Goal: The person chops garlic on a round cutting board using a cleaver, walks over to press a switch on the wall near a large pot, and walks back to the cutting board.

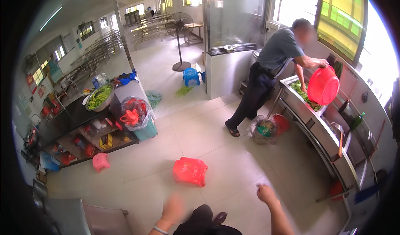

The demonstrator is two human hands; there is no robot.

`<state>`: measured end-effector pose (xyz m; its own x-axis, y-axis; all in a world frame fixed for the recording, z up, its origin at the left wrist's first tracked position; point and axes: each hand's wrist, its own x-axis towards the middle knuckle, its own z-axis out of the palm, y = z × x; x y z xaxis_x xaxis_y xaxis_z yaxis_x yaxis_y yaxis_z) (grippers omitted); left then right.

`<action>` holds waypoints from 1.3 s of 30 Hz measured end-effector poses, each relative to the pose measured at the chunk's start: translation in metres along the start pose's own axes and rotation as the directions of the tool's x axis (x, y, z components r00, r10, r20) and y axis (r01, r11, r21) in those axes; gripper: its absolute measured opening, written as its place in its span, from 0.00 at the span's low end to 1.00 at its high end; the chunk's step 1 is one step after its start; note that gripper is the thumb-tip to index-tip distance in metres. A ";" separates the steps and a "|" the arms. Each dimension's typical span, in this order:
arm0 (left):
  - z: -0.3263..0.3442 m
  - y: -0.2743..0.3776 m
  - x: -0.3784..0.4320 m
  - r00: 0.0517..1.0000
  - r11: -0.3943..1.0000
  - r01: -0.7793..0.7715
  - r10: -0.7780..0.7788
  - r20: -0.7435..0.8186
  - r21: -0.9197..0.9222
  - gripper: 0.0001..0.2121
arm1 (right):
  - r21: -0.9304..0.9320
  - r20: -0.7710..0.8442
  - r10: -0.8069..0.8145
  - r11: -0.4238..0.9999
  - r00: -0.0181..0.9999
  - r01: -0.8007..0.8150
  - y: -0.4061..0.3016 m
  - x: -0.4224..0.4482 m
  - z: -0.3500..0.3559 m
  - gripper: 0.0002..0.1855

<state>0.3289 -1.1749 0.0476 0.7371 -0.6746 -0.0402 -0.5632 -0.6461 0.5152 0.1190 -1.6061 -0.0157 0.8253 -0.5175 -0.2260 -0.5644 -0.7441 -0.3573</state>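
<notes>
Motion blurs my left hand [173,207], which hangs over the floor with a pale bangle [160,230] at its wrist. I cannot make out its fingers. My right hand [267,193] is held out over the tiles, its fingers curled closed and nothing seen in them. A red plastic stool [190,171] stands on the floor ahead, nearest to my left hand and apart from it. One dark shoe [220,218] of mine shows between my hands.
At right, another person [275,57] leans over a steel sink [307,117], tipping a red plastic basket [325,85] above leafy greens [298,87]. A lined bin [264,130] stands below. Leftward are a pink stool [101,162], a teal bin [147,130] and a counter holding a greens-filled bowl [107,104].
</notes>
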 end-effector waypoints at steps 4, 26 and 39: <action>0.012 0.004 0.060 0.995 0.994 0.095 -0.098 0.038 0.060 0.16 | 0.236 -0.296 -0.249 0.917 0.922 0.323 -0.080 0.154 -0.116 0.12; -0.029 0.028 0.635 0.946 0.987 0.037 -0.085 0.314 0.156 0.26 | 0.094 0.312 0.184 0.970 0.932 -0.223 0.168 0.450 -0.006 0.21; 0.012 -0.088 0.877 0.965 0.982 0.131 -0.157 0.210 0.134 0.20 | 0.171 -0.504 -0.241 0.913 0.829 0.369 -0.051 0.989 -0.342 0.25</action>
<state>1.0205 -1.7132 -0.0430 0.7214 -0.6246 -0.2990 -0.5069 -0.7705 0.3865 0.9585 -2.2244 0.0894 0.8121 -0.4626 0.3557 -0.2078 -0.7988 -0.5645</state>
